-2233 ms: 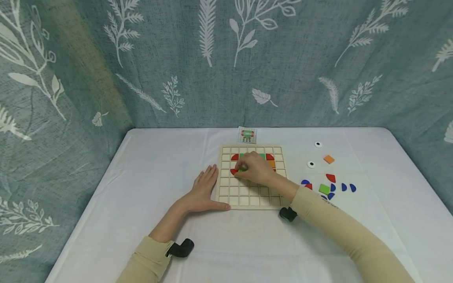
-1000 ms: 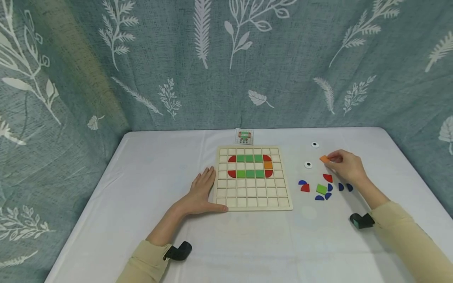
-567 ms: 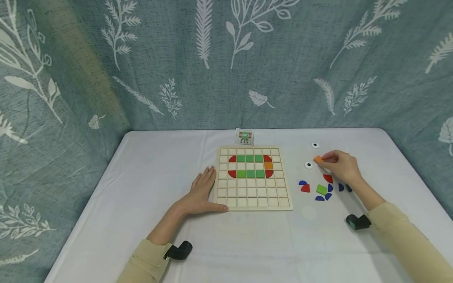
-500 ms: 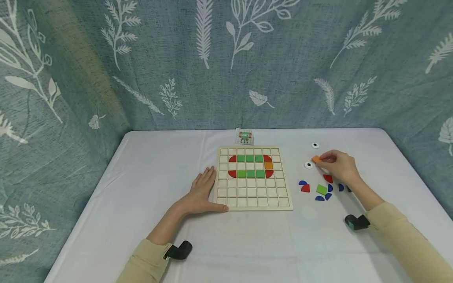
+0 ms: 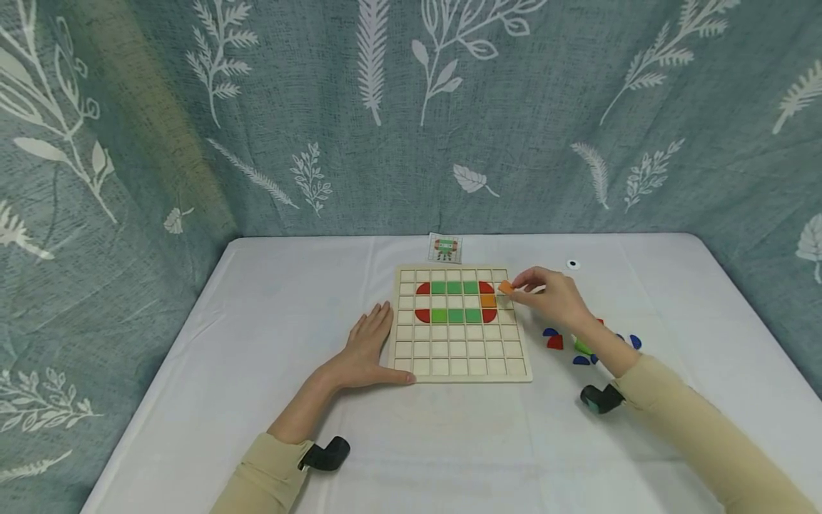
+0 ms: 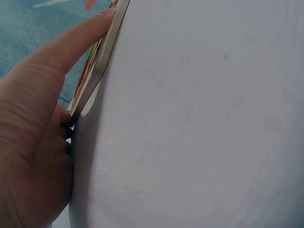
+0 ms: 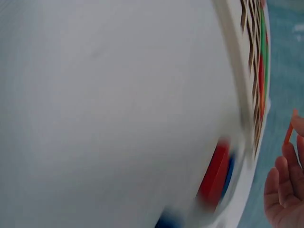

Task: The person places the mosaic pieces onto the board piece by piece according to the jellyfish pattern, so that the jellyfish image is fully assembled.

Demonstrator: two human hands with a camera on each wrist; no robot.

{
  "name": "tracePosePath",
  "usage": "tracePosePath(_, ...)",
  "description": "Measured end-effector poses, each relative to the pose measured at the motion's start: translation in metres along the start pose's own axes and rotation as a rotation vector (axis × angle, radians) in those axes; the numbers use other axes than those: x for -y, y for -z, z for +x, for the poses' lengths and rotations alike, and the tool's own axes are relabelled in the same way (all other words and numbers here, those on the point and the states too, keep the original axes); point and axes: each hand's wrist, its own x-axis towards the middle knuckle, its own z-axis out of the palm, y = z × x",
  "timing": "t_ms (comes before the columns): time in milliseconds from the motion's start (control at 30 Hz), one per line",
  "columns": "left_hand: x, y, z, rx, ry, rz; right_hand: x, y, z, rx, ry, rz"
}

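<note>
Right hand (image 5: 552,294): pinches an orange square (image 5: 506,288) near the right edge of the board (image 5: 458,349)!
Left hand (image 5: 363,351): fingers straight, thumb at its near-left corner.

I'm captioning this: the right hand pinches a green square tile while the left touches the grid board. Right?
Wrong colour: the right hand pinches an orange square tile, as the head view shows; the left hand touches the grid board.
</note>
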Motion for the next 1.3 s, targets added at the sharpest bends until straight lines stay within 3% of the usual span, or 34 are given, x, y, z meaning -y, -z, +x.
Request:
tracePosePath(233, 0.002, -0.003, 0.001, -0.002, -0.008, -0.004, 0.030, -0.035, 0.013, 0.104, 0.090, 0.085)
tracePosePath(600, -0.001, -0.001, 0.000, 0.021, 0.010, -0.003, 0.056, -0.071, 0.033, 0.173, 0.291, 0.038)
tracePosePath(1000, -0.001, 0.000, 0.001, 0.022, 0.013, 0.013, 0.068, -0.083, 0.045, 0.252, 0.362, -0.095)
tracePosePath(1300, -0.002, 0.000, -0.001, 0.013, 0.011, 0.016, 0.073, -0.089, 0.047, 0.263, 0.446, -0.139)
